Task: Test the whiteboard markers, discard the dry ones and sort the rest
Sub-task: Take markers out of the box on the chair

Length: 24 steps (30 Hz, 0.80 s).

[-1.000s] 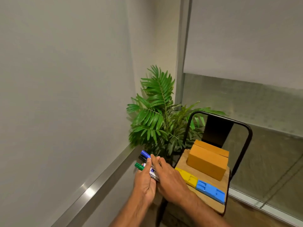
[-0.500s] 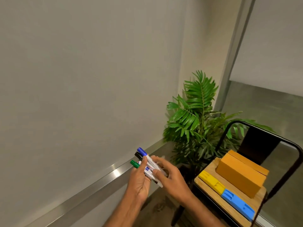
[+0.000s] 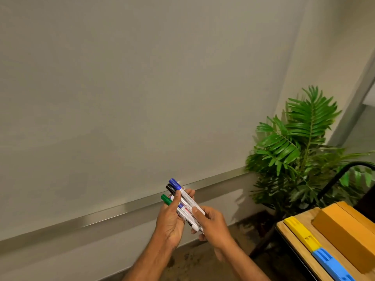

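In front of the whiteboard [image 3: 121, 98], just above its metal ledge [image 3: 101, 217], a bundle of markers [image 3: 189, 200] sits slanted between both hands. The blue cap [image 3: 175, 183], black cap [image 3: 170, 189] and green cap [image 3: 166, 199] stick out at the upper left. The left hand [image 3: 169, 222] wraps around the bundle; the right hand [image 3: 213, 224] grips the lower ends, thumb on a white barrel. To the right stands a leafy plant [image 3: 294, 149], then a wooden seat [image 3: 292, 236] carrying an orange box [image 3: 349, 230], a yellow holder [image 3: 300, 232] and a blue holder [image 3: 332, 266].
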### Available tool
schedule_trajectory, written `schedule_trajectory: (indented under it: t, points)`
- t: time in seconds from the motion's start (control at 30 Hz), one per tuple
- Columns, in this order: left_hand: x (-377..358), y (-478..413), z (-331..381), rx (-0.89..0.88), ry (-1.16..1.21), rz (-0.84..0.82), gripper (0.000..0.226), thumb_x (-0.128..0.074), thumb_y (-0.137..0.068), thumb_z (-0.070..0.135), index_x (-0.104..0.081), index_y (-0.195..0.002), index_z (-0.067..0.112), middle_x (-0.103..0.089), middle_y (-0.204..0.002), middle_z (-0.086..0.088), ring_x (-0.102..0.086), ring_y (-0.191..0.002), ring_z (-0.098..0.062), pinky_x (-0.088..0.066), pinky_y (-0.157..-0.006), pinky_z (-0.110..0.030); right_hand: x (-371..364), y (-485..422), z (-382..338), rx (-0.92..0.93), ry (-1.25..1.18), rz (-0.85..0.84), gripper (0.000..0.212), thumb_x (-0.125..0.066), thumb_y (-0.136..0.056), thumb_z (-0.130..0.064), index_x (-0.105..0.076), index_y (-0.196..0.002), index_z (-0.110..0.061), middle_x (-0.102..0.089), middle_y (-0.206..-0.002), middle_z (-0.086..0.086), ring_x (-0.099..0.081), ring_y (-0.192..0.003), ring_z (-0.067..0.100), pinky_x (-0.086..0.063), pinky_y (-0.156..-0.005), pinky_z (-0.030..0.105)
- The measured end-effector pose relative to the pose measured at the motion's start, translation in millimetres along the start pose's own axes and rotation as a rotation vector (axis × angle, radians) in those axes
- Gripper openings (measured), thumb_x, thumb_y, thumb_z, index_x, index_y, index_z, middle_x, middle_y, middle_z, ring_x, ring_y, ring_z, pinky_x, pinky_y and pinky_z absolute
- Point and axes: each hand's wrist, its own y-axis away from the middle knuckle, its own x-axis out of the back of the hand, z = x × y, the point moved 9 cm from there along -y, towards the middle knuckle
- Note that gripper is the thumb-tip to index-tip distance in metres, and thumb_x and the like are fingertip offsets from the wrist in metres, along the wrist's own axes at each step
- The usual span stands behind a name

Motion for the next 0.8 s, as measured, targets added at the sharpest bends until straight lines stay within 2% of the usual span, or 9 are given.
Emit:
schedule_trajectory:
  t: [0.07, 0.17, 0.23, 0.37, 0.43, 0.6, 0.7, 0.8]
  points:
    - [16, 3, 13, -0.023, 0.014, 0.025, 0.029, -0.053, -0.102, 0.015, -0.06, -0.129, 0.006, -0.074, -0.115, -0.022, -0.076, -0.099, -0.029, -0.065, -0.072, -0.038, -20, 2, 0, 0.001, 0.004, -0.002, 0.023, -0.055, -0.1, -0.036, -0.069, -0.104, -0.018, -0.074, -0.084, 0.004, -0.065, -0.063, 0.011, -0.046, -0.051, 0.02]
    - [39, 10, 39, -0.068, 0.019, 0.047, 0.025, -0.05, -0.104, 0.014, -0.061, -0.125, 0.007, -0.076, -0.11, -0.019, -0.077, -0.096, -0.026, -0.064, -0.067, -0.034, -58, 0, -2, 0.01, 0.043, -0.044, 0.025, -0.054, -0.1, -0.037, -0.069, -0.109, -0.018, -0.073, -0.088, 0.003, -0.064, -0.063, 0.007, -0.046, -0.054, 0.016]
    - [59, 15, 57, -0.098, -0.002, 0.058, 0.024, -0.05, -0.104, 0.015, -0.062, -0.125, 0.01, -0.076, -0.113, -0.017, -0.076, -0.099, -0.025, -0.065, -0.073, -0.036, -86, -1, -4, 0.014, 0.068, -0.091, 0.027, -0.054, -0.1, -0.038, -0.069, -0.112, -0.02, -0.074, -0.091, 0.002, -0.067, -0.068, 0.009, -0.047, -0.056, 0.015]
    - [105, 26, 98, -0.142, 0.01, 0.078, 0.039, -0.057, -0.095, 0.019, -0.058, -0.134, 0.013, -0.072, -0.126, -0.015, -0.07, -0.117, -0.027, -0.056, -0.101, -0.044, -150, 2, -8, 0.015, 0.072, -0.157, 0.026, -0.053, -0.101, -0.035, -0.07, -0.112, -0.019, -0.074, -0.093, 0.001, -0.069, -0.074, 0.009, -0.047, -0.057, 0.012]
    - [132, 33, 127, -0.177, 0.023, 0.105, 0.048, -0.06, -0.089, 0.023, -0.057, -0.136, 0.014, -0.071, -0.126, -0.016, -0.07, -0.117, -0.028, -0.057, -0.099, -0.043, -191, 5, -10, 0.022, 0.065, -0.18, 0.026, -0.054, -0.101, -0.035, -0.071, -0.112, -0.018, -0.075, -0.094, 0.001, -0.069, -0.074, 0.008, -0.047, -0.058, 0.012]
    - [196, 48, 190, -0.241, 0.058, 0.137, 0.055, -0.061, -0.088, 0.023, -0.053, -0.142, 0.012, -0.071, -0.126, -0.019, -0.073, -0.11, -0.027, -0.064, -0.079, -0.034, -287, 8, -15, 0.074, 0.119, -0.225, 0.027, -0.053, -0.101, -0.036, -0.069, -0.112, -0.017, -0.073, -0.094, 0.0, -0.07, -0.079, 0.011, -0.05, -0.061, 0.013]
    - [241, 55, 232, -0.269, 0.065, 0.165, 0.059, -0.062, -0.088, 0.023, -0.052, -0.144, 0.01, -0.07, -0.127, -0.021, -0.07, -0.115, -0.031, -0.063, -0.082, -0.036, -347, 14, -17, 0.087, 0.121, -0.266, 0.026, -0.053, -0.101, -0.035, -0.069, -0.11, -0.017, -0.073, -0.093, -0.001, -0.071, -0.082, 0.012, -0.052, -0.065, 0.015]
    - [282, 61, 269, -0.28, 0.083, 0.2, 0.052, -0.059, -0.093, 0.022, -0.053, -0.143, 0.008, -0.07, -0.127, -0.02, -0.07, -0.115, -0.033, -0.062, -0.087, -0.039, -397, 22, -19, 0.095, 0.122, -0.314, 0.023, -0.054, -0.1, -0.035, -0.07, -0.108, -0.021, -0.074, -0.092, -0.003, -0.072, -0.083, 0.013, -0.055, -0.067, 0.018]
